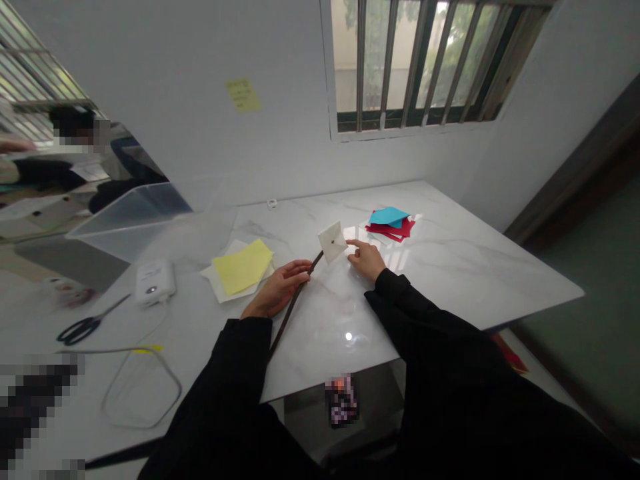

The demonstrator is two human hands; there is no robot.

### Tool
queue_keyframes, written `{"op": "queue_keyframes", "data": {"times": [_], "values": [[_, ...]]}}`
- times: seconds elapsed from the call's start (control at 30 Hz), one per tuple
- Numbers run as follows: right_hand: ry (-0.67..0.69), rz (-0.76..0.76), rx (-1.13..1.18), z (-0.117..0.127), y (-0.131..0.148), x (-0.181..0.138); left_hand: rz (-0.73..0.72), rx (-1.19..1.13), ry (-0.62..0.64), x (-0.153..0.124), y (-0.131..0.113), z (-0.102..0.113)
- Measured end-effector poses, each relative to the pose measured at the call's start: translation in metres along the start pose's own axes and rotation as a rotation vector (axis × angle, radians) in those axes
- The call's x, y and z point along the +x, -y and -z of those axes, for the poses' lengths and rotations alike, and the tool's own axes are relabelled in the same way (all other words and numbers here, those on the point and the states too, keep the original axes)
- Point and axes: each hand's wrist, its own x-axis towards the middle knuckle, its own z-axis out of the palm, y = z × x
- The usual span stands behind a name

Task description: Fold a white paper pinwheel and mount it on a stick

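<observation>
My left hand (281,287) is closed around a thin dark brown stick (293,303), which slants up and away over the table. At the stick's far end is a small white paper square (329,248) with crease lines and a brown dot at its middle. My right hand (367,260) stretches its index finger to the paper's right edge, at or very near touching; the other fingers are curled in with nothing seen in them. Left of my left hand lie yellow paper sheets (245,267) over white paper (215,285).
Blue paper (389,216) lies on red paper (400,232) at the back. At left are scissors (83,328), a white device (155,283), a grey cable (177,387) and a clear plastic bin (135,207). A person (75,127) is beyond. The marble-patterned table (475,267) meets the wall.
</observation>
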Motion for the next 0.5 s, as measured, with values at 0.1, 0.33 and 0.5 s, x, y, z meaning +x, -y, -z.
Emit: {"op": "queue_keyframes", "data": {"times": [0.1, 0.33, 0.5], "values": [[-0.003, -0.008, -0.001, 0.0, -0.0009, 0.0008, -0.008, 0.003, -0.007, 0.0004, -0.0002, -0.0005], [0.096, 0.015, 0.042, 0.0051, 0.0012, 0.0012, -0.031, -0.004, -0.01, -0.001, -0.0023, -0.0033], [0.139, 0.069, 0.008, 0.0045, 0.0022, 0.0016, -0.029, -0.013, -0.033, -0.001, -0.0031, -0.0039]]}}
